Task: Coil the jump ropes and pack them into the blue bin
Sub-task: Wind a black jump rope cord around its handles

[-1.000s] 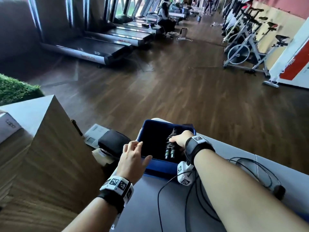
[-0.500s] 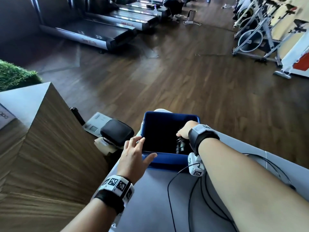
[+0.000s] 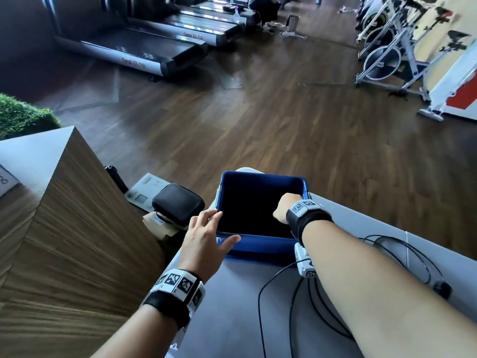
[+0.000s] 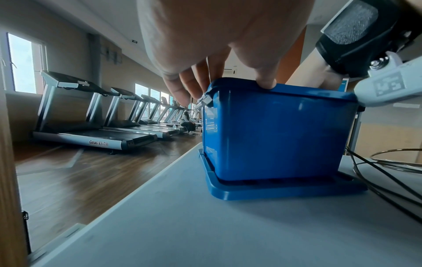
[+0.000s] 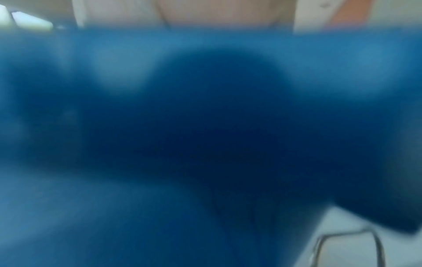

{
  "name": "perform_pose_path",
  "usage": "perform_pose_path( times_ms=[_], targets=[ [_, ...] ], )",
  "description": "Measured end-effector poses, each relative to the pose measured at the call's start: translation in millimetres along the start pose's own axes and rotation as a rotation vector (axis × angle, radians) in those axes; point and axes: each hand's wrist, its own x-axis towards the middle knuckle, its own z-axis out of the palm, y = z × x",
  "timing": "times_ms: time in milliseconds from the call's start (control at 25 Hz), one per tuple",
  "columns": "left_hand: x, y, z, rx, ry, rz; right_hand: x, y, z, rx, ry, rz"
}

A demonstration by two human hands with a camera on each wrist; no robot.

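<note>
Nearest, black rope (image 3: 304, 316) loops lie on the grey table (image 3: 232, 319) under the right forearm. Ahead, the left hand (image 3: 204, 241) rests on the blue bin's (image 4: 280, 137) near left corner, fingers loosely spread, thumb on the near rim. The right hand (image 3: 285, 209) dips inside the bin's right side; its fingers are hidden, so I cannot tell its grip. Beyond stand treadmills (image 3: 134, 51)
</note>
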Motion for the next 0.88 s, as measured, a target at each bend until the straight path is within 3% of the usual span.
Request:
perform_pose_path(
  times_ms=[160, 240, 400, 520, 600, 720, 880],
  targets=[
    [2.6, -1.6, -0.8, 0.004, -0.007, 0.01, -9.5, -2.8, 2.3, -0.161, 0.035, -0.091],
    [2.3, -1.6, -1.1, 0.006, -0.01, 0.013, -14.8, -0.4, 2.7, -0.131, 0.036, -0.103],
    [1.9, 0.4, -3.8, -0.015, -0.021, 0.012, -35.1, 17.8, -11.0, 0.158, 0.114, -0.111],
    [1.4, -2.1, -5.0, -0.171, 0.015, -0.035, -71.8, 56.2, -15.5, 0.469, 0.414, -0.121],
    [1.2, -8.7, -4.7, -0.311, 0.048, -0.168, -92.3, 86.7, -0.5, 0.671, 0.535, -0.035],
    [-2.2, -13.7, 3.4, -0.515, -0.031, -0.398, -102.4, 110.3, 42.9, 0.849, 0.435, 0.084],
    [-0.3, 6.0, 20.0, -0.908, -0.194, -0.642, -86.2, 101.7, 89.9, 1.251, 0.144, 0.046]
  ],
)
